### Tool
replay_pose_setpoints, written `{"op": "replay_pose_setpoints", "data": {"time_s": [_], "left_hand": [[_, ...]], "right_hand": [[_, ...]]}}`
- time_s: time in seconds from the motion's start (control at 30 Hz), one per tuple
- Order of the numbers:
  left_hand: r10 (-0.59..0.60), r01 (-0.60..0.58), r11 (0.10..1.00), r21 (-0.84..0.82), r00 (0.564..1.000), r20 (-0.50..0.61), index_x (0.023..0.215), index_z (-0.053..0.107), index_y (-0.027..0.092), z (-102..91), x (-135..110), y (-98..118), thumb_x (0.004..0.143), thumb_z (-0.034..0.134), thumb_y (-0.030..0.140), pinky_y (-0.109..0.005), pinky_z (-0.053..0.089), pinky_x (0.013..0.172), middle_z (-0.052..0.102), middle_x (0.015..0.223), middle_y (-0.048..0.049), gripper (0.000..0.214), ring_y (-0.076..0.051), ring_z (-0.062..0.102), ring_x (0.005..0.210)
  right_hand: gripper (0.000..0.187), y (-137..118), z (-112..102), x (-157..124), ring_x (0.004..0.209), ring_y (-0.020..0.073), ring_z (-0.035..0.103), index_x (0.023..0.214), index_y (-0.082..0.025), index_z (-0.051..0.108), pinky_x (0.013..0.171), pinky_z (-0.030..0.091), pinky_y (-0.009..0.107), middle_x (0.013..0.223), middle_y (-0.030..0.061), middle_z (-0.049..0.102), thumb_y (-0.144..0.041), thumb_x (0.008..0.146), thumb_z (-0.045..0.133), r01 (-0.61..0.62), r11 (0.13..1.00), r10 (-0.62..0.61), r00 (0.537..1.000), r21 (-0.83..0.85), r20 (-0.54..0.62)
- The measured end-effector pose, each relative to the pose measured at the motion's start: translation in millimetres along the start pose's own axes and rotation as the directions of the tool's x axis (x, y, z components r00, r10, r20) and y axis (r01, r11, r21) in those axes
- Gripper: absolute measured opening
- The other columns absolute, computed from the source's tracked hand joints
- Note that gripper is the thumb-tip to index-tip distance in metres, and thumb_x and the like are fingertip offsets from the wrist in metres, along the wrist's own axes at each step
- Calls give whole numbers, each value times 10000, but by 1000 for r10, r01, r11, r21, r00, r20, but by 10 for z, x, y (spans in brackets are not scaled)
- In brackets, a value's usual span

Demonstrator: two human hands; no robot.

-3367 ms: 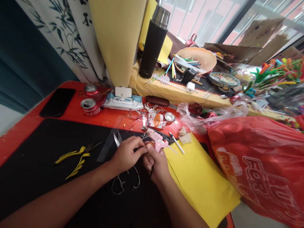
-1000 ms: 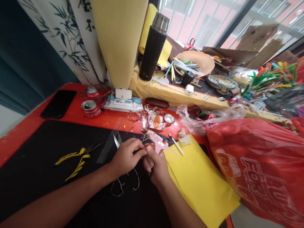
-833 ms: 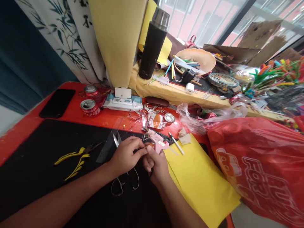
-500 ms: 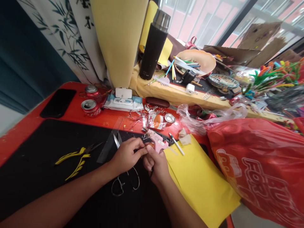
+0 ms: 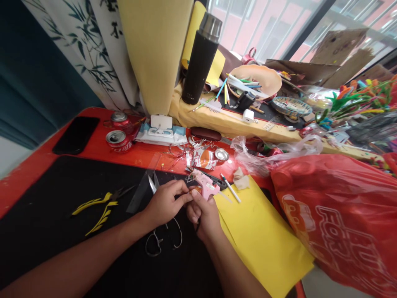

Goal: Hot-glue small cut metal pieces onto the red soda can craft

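Observation:
My left hand (image 5: 166, 201) is closed, thumb and forefinger pinching at a small orange piece (image 5: 196, 189) that is mostly hidden. My right hand (image 5: 206, 215) meets it there, its thumb on the same piece and its other fingers curled. Something dark shows below the right fingers, too little to name. Just behind the hands is a pink glue gun (image 5: 205, 184); whether the right hand touches it I cannot tell. Scissors (image 5: 154, 244) lie on the black mat (image 5: 120, 256), partly under my left hand, blades pointing away from me.
Yellow-handled pliers (image 5: 104, 207) and a clear ruler (image 5: 141, 192) lie to the left. A cut can piece (image 5: 204, 159), a can end (image 5: 221, 155) and a pack of wipes (image 5: 161, 134) sit behind. Yellow paper (image 5: 263, 240), a white pen (image 5: 230, 188) and a red bag (image 5: 341, 223) are rightward.

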State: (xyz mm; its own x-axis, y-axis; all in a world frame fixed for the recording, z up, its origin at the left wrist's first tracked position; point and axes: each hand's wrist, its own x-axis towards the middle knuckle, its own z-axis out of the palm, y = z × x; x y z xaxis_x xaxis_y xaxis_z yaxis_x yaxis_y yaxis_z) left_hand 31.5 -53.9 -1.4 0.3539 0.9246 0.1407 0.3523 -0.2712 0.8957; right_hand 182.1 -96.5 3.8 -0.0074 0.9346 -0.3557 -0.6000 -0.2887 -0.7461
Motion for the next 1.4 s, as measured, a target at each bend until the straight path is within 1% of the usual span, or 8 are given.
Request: {"op": "replay_pose_setpoints", "data": {"time_s": [0.4, 0.57, 0.67, 0.77, 0.83, 0.97, 1.03, 1.4], "left_hand": [[-6, 6, 1000, -19, 1000, 6, 799, 666, 223, 2, 4, -3, 1016, 715, 334, -280, 502, 723, 726, 773, 9, 248, -181, 696, 756], [-15, 15, 1000, -17, 1000, 24, 801, 664, 221, 0, 12, -1, 1017, 719, 333, -281, 508, 721, 725, 772, 7, 250, -182, 699, 754], [22, -22, 1000, -5, 1000, -6, 795, 664, 221, 3, -9, 16, 1016, 714, 317, -280, 509, 709, 712, 765, 6, 245, -180, 693, 739], [105, -104, 994, 17, 991, -85, 809, 678, 222, -1, -34, 36, 1010, 714, 294, -294, 531, 761, 730, 822, -14, 216, -192, 711, 791], [126, -124, 992, 29, 987, -100, 817, 683, 224, -4, -35, 37, 1007, 719, 288, -302, 538, 781, 740, 845, -21, 204, -200, 721, 816], [65, -64, 997, 33, 997, -35, 788, 666, 225, 2, -5, 6, 1011, 721, 290, -285, 507, 709, 705, 759, 9, 239, -185, 694, 741], [53, -52, 998, 35, 998, -36, 790, 666, 223, 9, 2, -11, 1010, 725, 291, -282, 500, 709, 703, 759, 13, 238, -181, 689, 741], [98, -97, 995, 17, 993, -69, 802, 672, 219, 22, -16, -36, 1021, 726, 277, -270, 492, 714, 693, 765, 18, 233, -170, 677, 742]], "right_hand": [[494, 11, 3, 3, 319, 49, 312, 856, -146, 747, 339, 252, 166, 396, -147, 367, -562, 778, 1003, -2, 1000, 3, 1000, 26, -12], [509, 4, 7, 5, 315, 45, 316, 814, -145, 738, 334, 250, 164, 391, -143, 365, -565, 756, 1021, -1, 999, 2, 1000, 37, -16], [527, -8, 11, -4, 309, 41, 305, 821, -148, 739, 330, 245, 164, 390, -146, 366, -587, 755, 1022, 4, 1000, -3, 1000, 30, -10], [538, -12, 12, -20, 302, 41, 315, 804, -156, 720, 328, 244, 165, 390, -141, 379, -606, 770, 1013, 18, 1000, -18, 999, 19, 29], [528, -7, 11, -25, 302, 42, 323, 817, -154, 727, 331, 249, 165, 393, -140, 385, -599, 782, 1008, 22, 999, -23, 999, 24, 40], [507, 6, 5, -7, 311, 43, 315, 828, -150, 742, 333, 249, 164, 395, -145, 379, -570, 771, 1020, -4, 999, 4, 1000, 52, 8], [509, 9, 3, 4, 313, 46, 315, 848, -150, 751, 332, 247, 165, 393, -146, 381, -571, 763, 1024, -12, 998, 12, 1000, 58, 1], [502, 14, -5, 0, 314, 45, 319, 886, -141, 755, 342, 252, 166, 396, -148, 388, -567, 792, 1004, 8, 999, -9, 1000, 39, 14]]}}
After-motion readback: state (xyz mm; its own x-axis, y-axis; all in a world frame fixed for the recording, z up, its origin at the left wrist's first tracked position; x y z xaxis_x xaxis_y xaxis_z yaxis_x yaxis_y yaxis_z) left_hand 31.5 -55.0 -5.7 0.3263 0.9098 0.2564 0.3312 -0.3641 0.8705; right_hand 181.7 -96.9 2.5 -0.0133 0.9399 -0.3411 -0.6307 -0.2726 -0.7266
